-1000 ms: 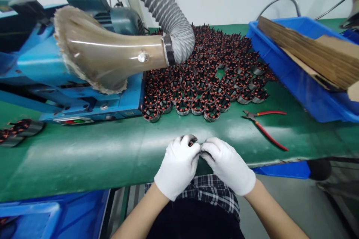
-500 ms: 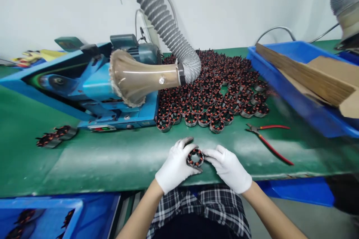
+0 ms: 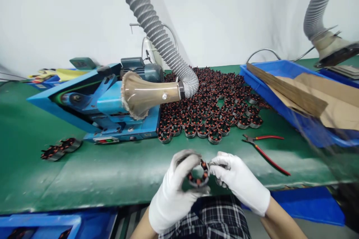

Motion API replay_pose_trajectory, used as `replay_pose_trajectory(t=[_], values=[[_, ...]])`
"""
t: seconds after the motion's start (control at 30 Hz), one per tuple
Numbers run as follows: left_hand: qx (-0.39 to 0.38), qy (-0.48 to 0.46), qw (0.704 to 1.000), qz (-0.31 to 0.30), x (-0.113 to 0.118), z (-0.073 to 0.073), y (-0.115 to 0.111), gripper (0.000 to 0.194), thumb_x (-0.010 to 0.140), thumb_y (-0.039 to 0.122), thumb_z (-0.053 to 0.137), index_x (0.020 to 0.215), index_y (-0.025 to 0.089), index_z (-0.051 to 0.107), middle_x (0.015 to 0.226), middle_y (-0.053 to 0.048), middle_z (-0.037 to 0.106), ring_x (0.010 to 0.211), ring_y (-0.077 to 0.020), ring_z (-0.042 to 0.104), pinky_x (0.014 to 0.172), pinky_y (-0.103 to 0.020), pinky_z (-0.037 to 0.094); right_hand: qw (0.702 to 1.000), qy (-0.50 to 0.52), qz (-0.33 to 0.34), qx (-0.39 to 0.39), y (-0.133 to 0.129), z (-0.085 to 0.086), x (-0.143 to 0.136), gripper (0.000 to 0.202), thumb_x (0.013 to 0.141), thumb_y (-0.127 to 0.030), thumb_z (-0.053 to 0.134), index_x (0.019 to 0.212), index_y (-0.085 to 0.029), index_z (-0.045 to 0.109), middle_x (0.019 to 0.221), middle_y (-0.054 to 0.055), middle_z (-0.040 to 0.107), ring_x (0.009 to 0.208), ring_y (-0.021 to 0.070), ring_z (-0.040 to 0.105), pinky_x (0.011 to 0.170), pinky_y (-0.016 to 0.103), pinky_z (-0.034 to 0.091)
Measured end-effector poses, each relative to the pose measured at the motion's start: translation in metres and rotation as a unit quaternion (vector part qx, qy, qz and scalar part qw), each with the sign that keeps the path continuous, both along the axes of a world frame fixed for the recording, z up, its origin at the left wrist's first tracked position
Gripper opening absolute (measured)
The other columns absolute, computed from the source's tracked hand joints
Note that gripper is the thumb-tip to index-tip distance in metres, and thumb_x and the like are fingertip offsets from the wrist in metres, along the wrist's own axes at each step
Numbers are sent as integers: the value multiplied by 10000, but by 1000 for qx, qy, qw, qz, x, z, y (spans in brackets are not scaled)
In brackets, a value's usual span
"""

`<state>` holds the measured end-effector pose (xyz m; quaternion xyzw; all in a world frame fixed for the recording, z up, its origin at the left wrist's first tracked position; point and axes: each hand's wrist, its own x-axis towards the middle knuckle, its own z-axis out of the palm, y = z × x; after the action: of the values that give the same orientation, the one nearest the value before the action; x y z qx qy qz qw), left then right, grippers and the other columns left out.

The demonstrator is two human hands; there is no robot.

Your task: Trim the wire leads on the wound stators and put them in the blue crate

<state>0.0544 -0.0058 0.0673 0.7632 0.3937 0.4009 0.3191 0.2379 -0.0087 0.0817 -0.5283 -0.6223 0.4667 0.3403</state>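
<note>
My left hand (image 3: 174, 190), in a white glove with greyed fingertips, is curled around a ring-shaped motor stator (image 3: 198, 182) with copper windings and black insulation. The stator is held above the front of the green bench, its opening facing me at a tilt. At its right rim are the pinched fingertips of my right hand (image 3: 241, 179), also gloved; what lies between them is too small and blurred to make out. Many similar stators (image 3: 202, 130) are massed on the bench beyond my hands. Red-handled cutting pliers (image 3: 268, 158) lie to the right.
A blue belt machine (image 3: 129, 132) stands at left, its flared hood joined to a grey hose (image 3: 148, 11). Two stators (image 3: 70, 144) lie left of it. A blue bin (image 3: 266, 93) holding cardboard sits at right; another blue bin (image 3: 76, 224) is below the bench's left edge.
Both hands have come up nearer the camera with the stator, which has tilted. My right fingertips have closed into a tighter pinch at its rim. The camera view has tilted upward.
</note>
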Motion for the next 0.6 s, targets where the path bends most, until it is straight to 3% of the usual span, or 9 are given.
replay_pose_trajectory(t=[0.1,0.2,0.27,0.33,0.47,0.53,0.6], values=[[-18,56,998,-25,-3,4,3,510,689,38,543,1152,236,463,1221,-80,445,1160,-216,421,977,-385,385,992,82,-1,-98,-1,0,0,222,767,-312,491,585,-188,461,528,-39,395,459,126,424,436,227,314],[-74,51,991,-97,-1,11,5,445,650,14,561,1036,232,527,1069,-32,541,1027,-175,514,912,-314,442,998,-20,-54,-12,-4,-1,-3,233,774,-263,467,556,-184,486,554,-12,439,557,152,462,513,248,333],[-75,44,990,-114,0,15,4,322,643,13,577,874,237,585,1004,-8,552,974,-164,536,877,-285,459,989,-94,-96,61,-6,0,-6,233,780,-244,464,568,-182,541,607,9,484,634,169,480,575,269,336],[-53,37,994,-89,1,15,1,300,676,23,568,875,245,596,1072,-19,512,1012,-168,518,890,-288,448,991,-70,-101,49,-8,3,-7,234,779,-259,477,569,-180,541,607,4,481,600,158,477,565,268,338],[17,74,997,11,0,5,-3,593,671,35,593,1198,253,432,1265,-81,367,1221,-228,352,1000,-362,357,986,124,-58,-96,-10,3,-8,232,767,-332,516,597,-181,477,507,-39,436,439,115,420,452,231,327],[-12,91,996,2,0,1,-1,619,640,54,642,1189,251,432,1259,-78,387,1200,-228,383,991,-359,370,977,161,-80,-116,-11,0,-8,169,751,-334,537,703,-173,529,514,-44,456,428,114,417,435,225,325],[-68,70,995,-27,1,1,3,586,632,62,661,1146,254,455,1183,-52,472,1094,-192,484,943,-330,417,983,128,-107,-82,-11,-3,-9,147,740,-306,539,779,-170,580,548,-36,472,449,120,423,440,230,325]])
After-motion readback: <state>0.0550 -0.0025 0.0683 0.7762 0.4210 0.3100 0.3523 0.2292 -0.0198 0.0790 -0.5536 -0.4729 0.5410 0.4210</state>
